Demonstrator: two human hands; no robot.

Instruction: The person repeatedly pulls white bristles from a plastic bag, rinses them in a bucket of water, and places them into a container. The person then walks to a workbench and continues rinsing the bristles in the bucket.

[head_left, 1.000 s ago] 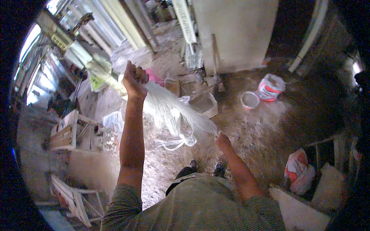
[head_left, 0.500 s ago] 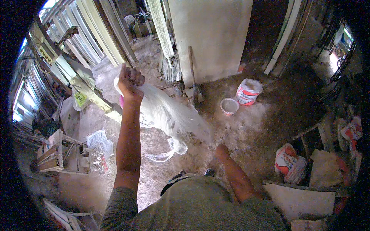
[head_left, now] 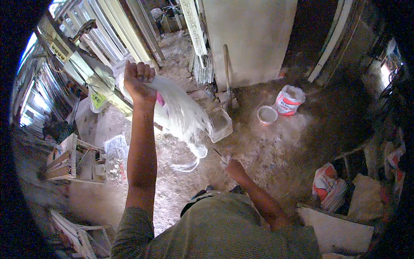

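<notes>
My left hand (head_left: pixel 140 82) is raised, its fingers closed round the upper end of a long bundle of loose white fibre (head_left: pixel 181 105). The strands hang down and to the right, with a knotted clump and a thin tail at the lower end. A bit of pink (head_left: pixel 160 99) shows among them close to my wrist. Lower down, my right hand (head_left: pixel 235 169) is closed on a thin, dark, stick-like tool (head_left: pixel 217 152). Its tip points up and left toward the fibre, apart from it. The tool's exact kind is too small to tell.
Beyond the fibre, a pale trough (head_left: pixel 223 128) lies on the dusty floor. A spade (head_left: pixel 227 73) leans on the wall panel (head_left: pixel 250 39). A bucket (head_left: pixel 266 115) stands beside a red-and-white sack (head_left: pixel 290 101). More sacks (head_left: pixel 330 185) are at right, a wooden frame (head_left: pixel 64 159) at left.
The fibre bundle has swung left, uncovering the trough. My left hand has risen slightly and moved left. My right hand has moved left, and the thin tool in it now shows.
</notes>
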